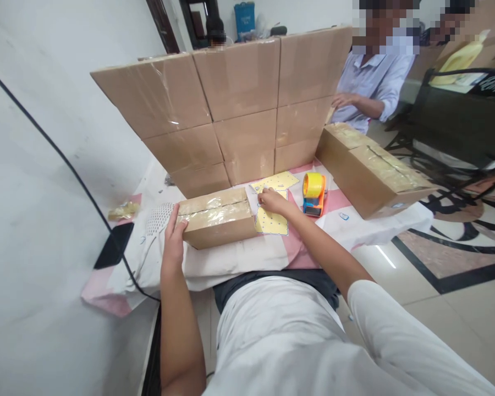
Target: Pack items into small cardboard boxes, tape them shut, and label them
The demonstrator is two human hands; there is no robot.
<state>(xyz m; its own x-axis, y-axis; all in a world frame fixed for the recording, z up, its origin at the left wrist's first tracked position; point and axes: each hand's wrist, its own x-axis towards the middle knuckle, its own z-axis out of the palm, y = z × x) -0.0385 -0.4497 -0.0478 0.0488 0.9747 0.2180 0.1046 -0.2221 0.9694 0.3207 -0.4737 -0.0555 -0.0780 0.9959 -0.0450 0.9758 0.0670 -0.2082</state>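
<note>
A small taped cardboard box (216, 217) lies on the table in front of me. My left hand (174, 239) presses flat against its left end, fingers up along the side. My right hand (273, 201) rests just right of the box, fingertips pinched on a yellow sticker sheet (271, 221) that lies on the cloth. A second yellow sheet (278, 180) lies a little farther back. An orange and yellow tape dispenser (314, 193) stands to the right of my right hand.
A wall of stacked cardboard boxes (235, 110) stands at the back. A longer taped box (369, 168) lies at the right edge. A black phone (114, 245) with a cable lies at the left. Another person's hand (343, 99) is behind the boxes.
</note>
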